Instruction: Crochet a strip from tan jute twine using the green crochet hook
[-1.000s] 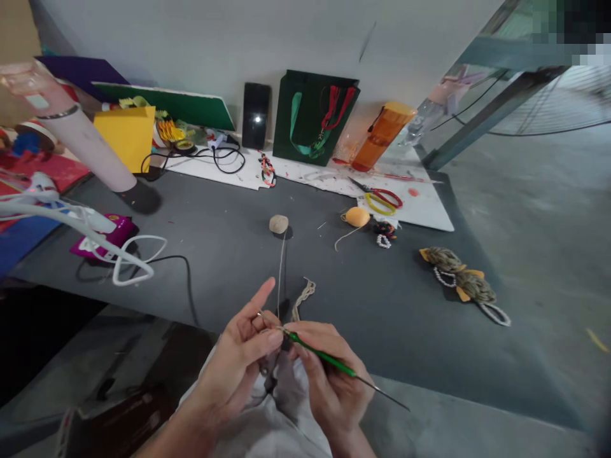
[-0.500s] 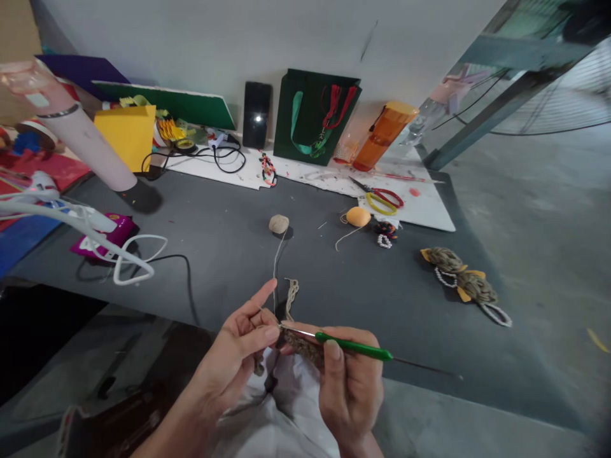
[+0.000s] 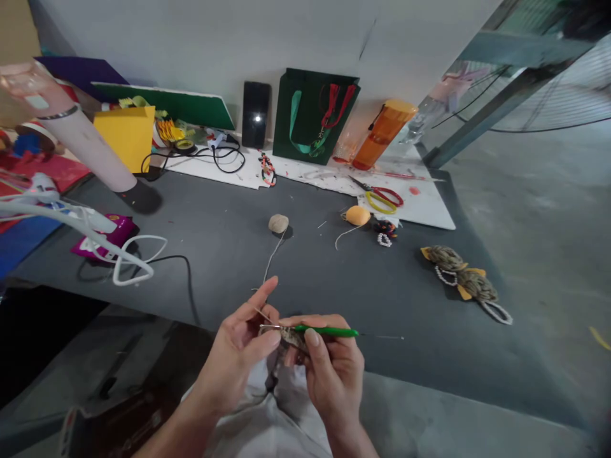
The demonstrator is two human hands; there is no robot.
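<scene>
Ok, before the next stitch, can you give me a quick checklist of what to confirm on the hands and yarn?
1. The crochet hook is gripped in the right hand: ok.
2. The crocheted piece is pinched in the left hand, against the hook's tip: ok.
3. The yarn runs from the ball to the left hand, with no visible snag: ok.
4. The yarn ball sits loose on the dark table top: ok.
5. The loop on the hook: cannot tell, too small and partly hidden by the fingers.
</scene>
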